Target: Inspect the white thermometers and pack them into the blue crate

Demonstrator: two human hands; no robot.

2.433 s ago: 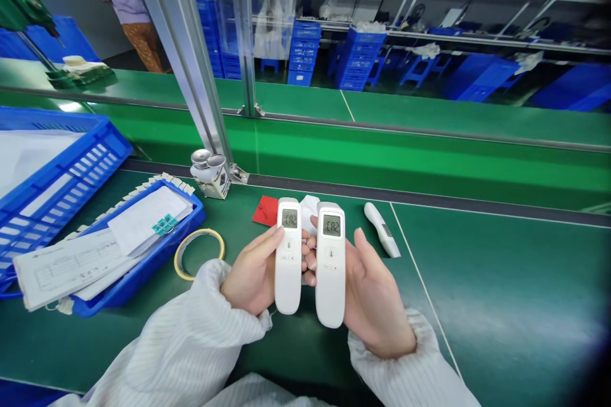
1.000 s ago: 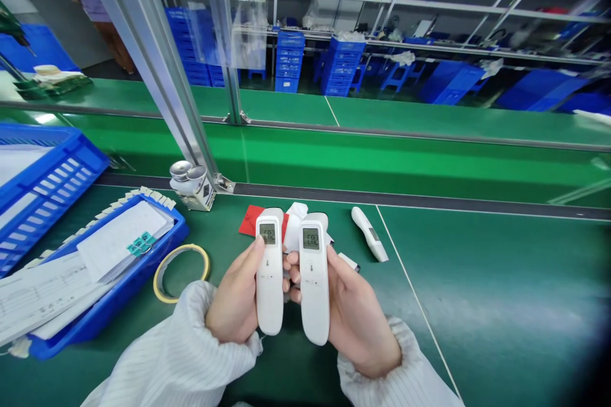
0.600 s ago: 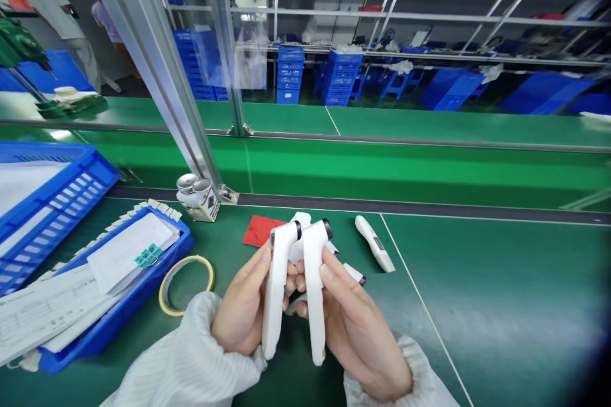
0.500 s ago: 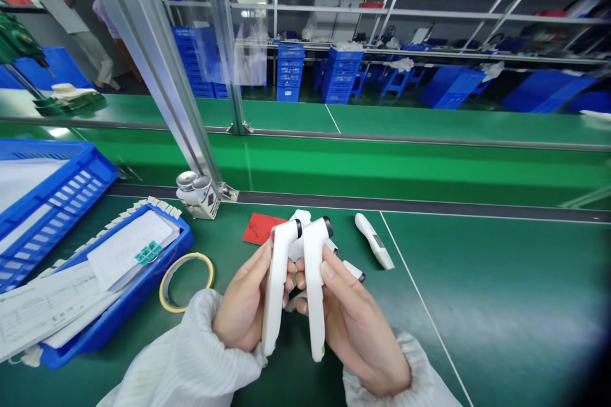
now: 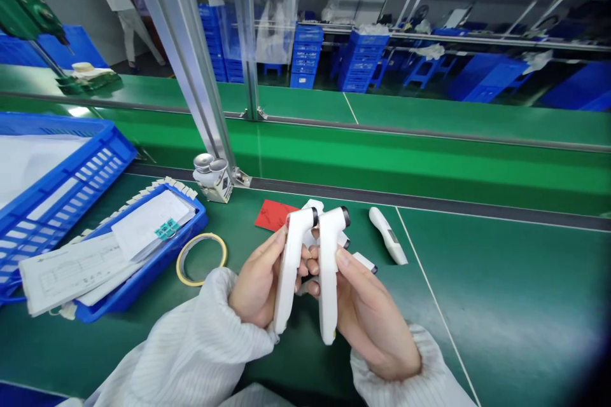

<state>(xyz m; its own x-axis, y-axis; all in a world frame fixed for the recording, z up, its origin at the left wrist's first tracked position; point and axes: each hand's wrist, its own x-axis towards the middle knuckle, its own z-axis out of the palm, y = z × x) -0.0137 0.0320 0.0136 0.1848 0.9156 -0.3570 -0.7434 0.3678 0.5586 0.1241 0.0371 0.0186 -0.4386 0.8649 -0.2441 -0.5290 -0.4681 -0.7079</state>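
My left hand (image 5: pixel 255 283) grips a white infrared thermometer (image 5: pixel 290 267) upright, its dark sensor tip pointing right and away. My right hand (image 5: pixel 370 318) grips a second white thermometer (image 5: pixel 327 273) beside it, turned the same way. The two thermometers stand side by side, nearly touching, with their screens turned out of sight. Both hands hover just above the green table (image 5: pixel 501 292), in front of my chest. White sleeves cover both wrists.
A third white thermometer (image 5: pixel 389 236) lies on the table right of my hands, with a red card (image 5: pixel 273 213) and a white piece behind them. A tape ring (image 5: pixel 200 259), a blue paper tray (image 5: pixel 138 248), a larger blue crate (image 5: pixel 57 184) and a small metal device (image 5: pixel 212 176) are at left.
Both thermometers were turned from screens facing me to side-on, sensor tips now showing. The view has shifted slightly; my hands stay in the same place.
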